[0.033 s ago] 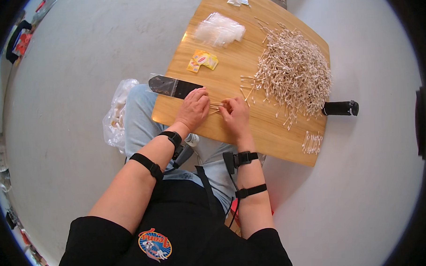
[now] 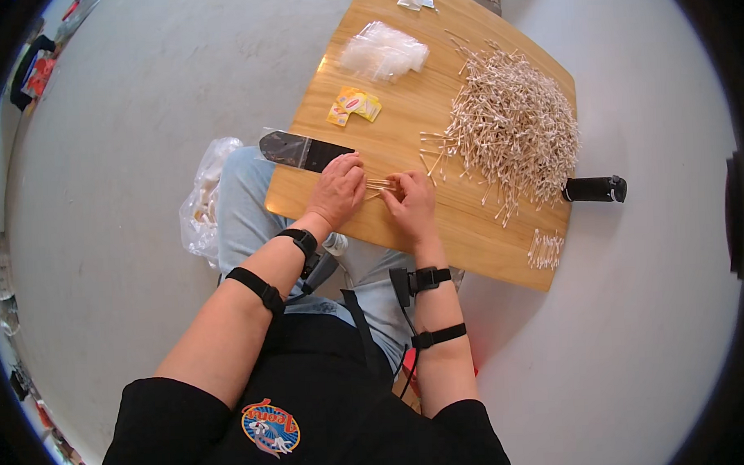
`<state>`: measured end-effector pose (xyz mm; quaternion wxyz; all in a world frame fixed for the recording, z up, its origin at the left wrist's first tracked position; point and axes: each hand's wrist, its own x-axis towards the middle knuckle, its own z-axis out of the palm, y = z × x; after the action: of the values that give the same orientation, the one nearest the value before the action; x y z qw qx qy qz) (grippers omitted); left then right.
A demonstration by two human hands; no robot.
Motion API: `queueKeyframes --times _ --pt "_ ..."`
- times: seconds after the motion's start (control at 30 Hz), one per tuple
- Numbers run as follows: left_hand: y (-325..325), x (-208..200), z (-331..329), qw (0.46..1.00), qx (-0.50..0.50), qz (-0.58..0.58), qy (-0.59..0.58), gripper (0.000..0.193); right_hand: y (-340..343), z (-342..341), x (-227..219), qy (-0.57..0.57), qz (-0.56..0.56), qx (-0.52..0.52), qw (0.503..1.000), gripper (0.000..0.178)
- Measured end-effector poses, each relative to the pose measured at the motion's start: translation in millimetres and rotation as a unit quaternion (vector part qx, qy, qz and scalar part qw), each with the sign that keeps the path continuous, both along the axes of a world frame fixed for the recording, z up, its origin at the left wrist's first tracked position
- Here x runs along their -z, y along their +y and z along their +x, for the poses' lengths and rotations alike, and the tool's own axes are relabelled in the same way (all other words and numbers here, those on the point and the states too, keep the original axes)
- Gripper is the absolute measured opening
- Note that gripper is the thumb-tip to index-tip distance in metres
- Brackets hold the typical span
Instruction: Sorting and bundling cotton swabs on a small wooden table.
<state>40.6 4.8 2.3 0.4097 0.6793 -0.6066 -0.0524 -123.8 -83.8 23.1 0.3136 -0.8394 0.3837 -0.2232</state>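
Between my hands, a few cotton swabs (image 2: 378,184) lie side by side near the table's front edge. My left hand (image 2: 339,190) is closed over their left ends, its fingers curled together and partly hiding them. At the other ends, the bent thumb and fingers of my right hand (image 2: 412,204) pinch the swabs. A black flat sleeve with a clear end (image 2: 316,154) lies just beyond my left fingers. To the right spreads a large heap of loose cotton swabs (image 2: 512,125), with some strays on its left side.
Yellow-and-white cards (image 2: 354,108) and a stack of clear plastic bags (image 2: 384,52) lie farther back on the wooden table (image 2: 417,108). Small white packets (image 2: 414,1) are at the far edge. A black cylinder (image 2: 594,189) juts past the right edge, above a small swab group (image 2: 545,249).
My right fingertips have shifted very slightly at the swabs, and a little more of the swab ends shows. My left hand stays in place.
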Motion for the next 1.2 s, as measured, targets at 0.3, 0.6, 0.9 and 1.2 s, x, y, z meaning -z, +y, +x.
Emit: queueKeyframes --times 0.3,0.6,0.9,1.2 --pt "1.6 -0.5 1.5 0.998 -0.024 -0.008 0.051 0.011 10.4 4.7 -8.6 0.021 -0.068 -0.049 0.996 0.034" --pt "0.8 4.4 1.5 0.997 -0.070 0.005 0.017 0.021 19.2 13.9 -0.4 0.002 -0.075 0.021 0.997 0.024" --pt "2.0 15.7 0.3 0.993 -0.073 0.076 -0.046 0.039 33.8 22.0 5.4 0.024 -0.104 0.105 0.989 0.024" --pt "1.1 8.2 -3.8 0.979 -0.014 0.150 -0.138 0.052 36.6 10.2 8.8 -0.085 0.001 0.164 0.983 0.027"
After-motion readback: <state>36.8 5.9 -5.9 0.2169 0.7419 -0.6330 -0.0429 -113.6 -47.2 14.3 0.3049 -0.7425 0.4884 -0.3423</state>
